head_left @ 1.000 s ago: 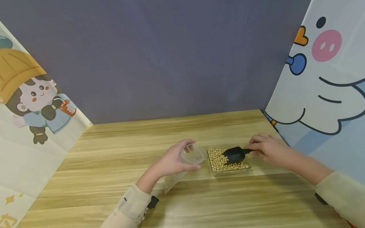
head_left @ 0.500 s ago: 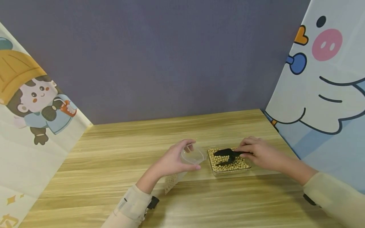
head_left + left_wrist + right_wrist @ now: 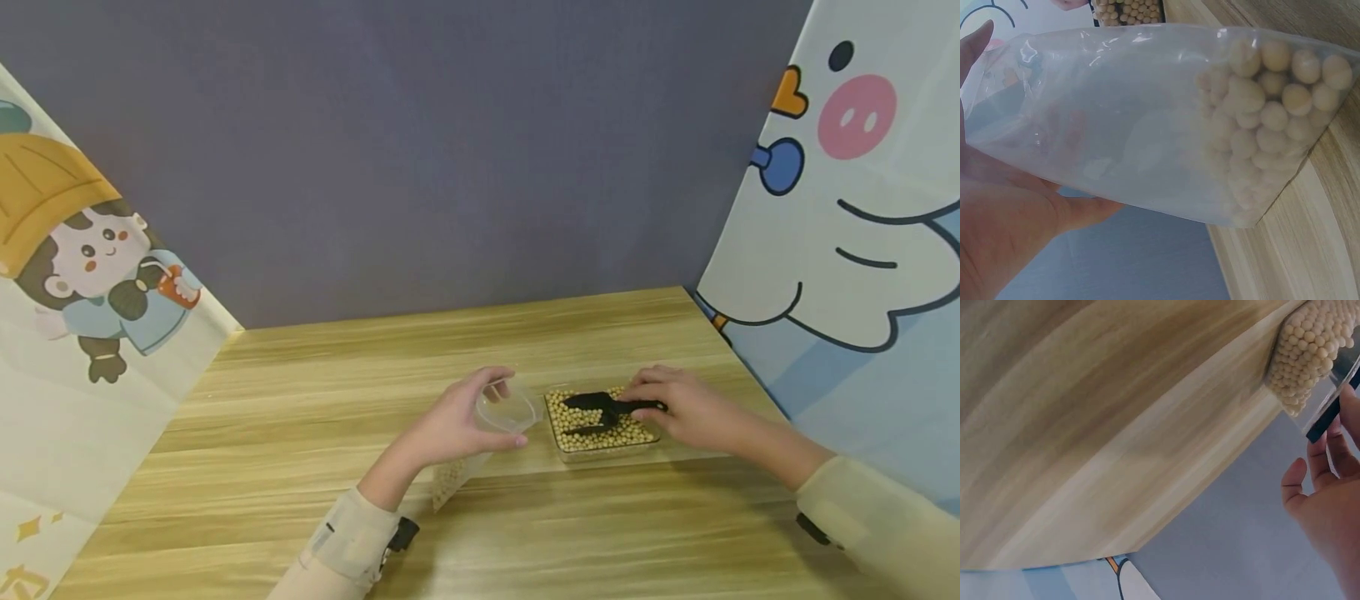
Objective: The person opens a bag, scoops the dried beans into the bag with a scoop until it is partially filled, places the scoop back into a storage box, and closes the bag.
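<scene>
My left hand [image 3: 456,425] holds a clear plastic bag [image 3: 1129,125], its mouth spread between thumb and fingers. Pale round beans [image 3: 1279,109], like soybeans, fill the bag's bottom end. Right of the bag sits a clear rectangular container [image 3: 609,457], full of the same beans. With its thumb and fingers, my right hand [image 3: 684,408] pinches the handle of a black scoop [image 3: 588,402]. The scoop lies tilted on its side over the beans, part of it sunk among them. In the right wrist view the handle [image 3: 1324,425] shows between the fingertips.
The wood-grain table [image 3: 315,383] stretches left, in front and behind the hands. A grey panel [image 3: 465,150] stands along its back edge. Cartoon-printed panels flank it, one at the left [image 3: 45,400] and another at the right [image 3: 922,292].
My right hand has shifted left, and the scoop has turned onto its side in the beans. Over the last half second it barely moves. The left hand and bag stay put.
</scene>
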Demonstrator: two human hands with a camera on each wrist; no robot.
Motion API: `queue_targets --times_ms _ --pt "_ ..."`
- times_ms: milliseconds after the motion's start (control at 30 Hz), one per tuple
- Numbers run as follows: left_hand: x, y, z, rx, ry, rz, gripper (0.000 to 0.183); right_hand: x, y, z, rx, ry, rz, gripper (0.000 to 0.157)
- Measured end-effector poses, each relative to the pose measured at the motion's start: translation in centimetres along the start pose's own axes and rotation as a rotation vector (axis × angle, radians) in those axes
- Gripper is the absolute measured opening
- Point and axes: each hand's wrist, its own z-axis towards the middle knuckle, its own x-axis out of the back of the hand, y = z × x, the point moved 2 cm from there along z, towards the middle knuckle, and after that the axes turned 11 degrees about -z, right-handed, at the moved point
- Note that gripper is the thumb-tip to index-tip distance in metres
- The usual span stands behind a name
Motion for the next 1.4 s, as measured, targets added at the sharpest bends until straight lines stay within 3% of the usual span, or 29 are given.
queue_targets --times_ms 300,567,767,900,1033,1200,1400 --pt "0.1 -0.1 -0.2 -0.006 0.009 0.000 0.098 -0.3 1.1 -0.9 -0.127 -0.036 0.196 0.028" --pt "0.0 -0.1 -0.1 -0.021 0.019 -0.004 0.097 1.1 1.8 -1.0 -0.137 0.062 0.213 0.026" --pt "-0.4 0.0 0.0 -0.025 0.015 -0.031 0.100 5.0 0.6 1.2 -0.044 0.172 0.092 0.028" --pt "-0.7 0.2 0.1 -0.033 0.016 -0.042 0.100 7.5 -1.7 3.2 0.049 0.223 -0.022 0.030" --pt "-0.9 0.6 0.1 -0.042 0.025 -0.052 0.099 9.4 -4.5 4.9 0.103 0.209 -0.143 0.026" --pt "-1.1 0.9 0.0 -0.020 0.039 -0.065 0.101 10.6 -7.2 6.1 0.183 0.187 -0.289 0.025" --pt "-0.9 0.8 -0.1 -0.028 0.069 -0.101 0.098 10.7 -8.3 6.4 0.235 0.220 -0.370 0.036"
